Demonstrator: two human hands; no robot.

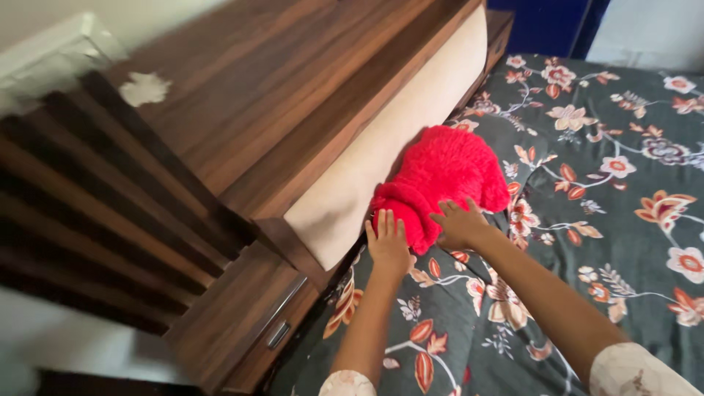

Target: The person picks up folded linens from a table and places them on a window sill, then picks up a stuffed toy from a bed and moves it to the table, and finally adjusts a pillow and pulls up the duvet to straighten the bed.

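Two hands on one red fluffy cushion point(444, 180), nothing gripped. The cushion lies on the dark floral bedspread point(609, 220), pushed up against the cream padded headboard point(396, 125). Its long axis runs diagonally, from its lower-left end near the hands toward the upper right, roughly along the headboard.

Left hand point(389, 242) is flat, fingers straight and close together, tips touching the cushion's near lower-left end, right beside the headboard edge. Right hand point(460, 224) is also flat, fingers slightly spread, resting on the cushion's near edge a bit further right. Neither hand is closed; palms are down, no pinch visible. The cushion sits directly ahead of both sets of fingertips, away from the person. The two hands are about equally near, the left at the end, the right nearer mid-length. Both forearms come in from the bottom of the frame, with pale patterned sleeve cuffs just visible.

Further out: a dark wooden headboard frame point(242, 95) and a wooden bedside cabinet point(242, 323) to the left, with a white patch on the wood. Blue wall strip at top right.
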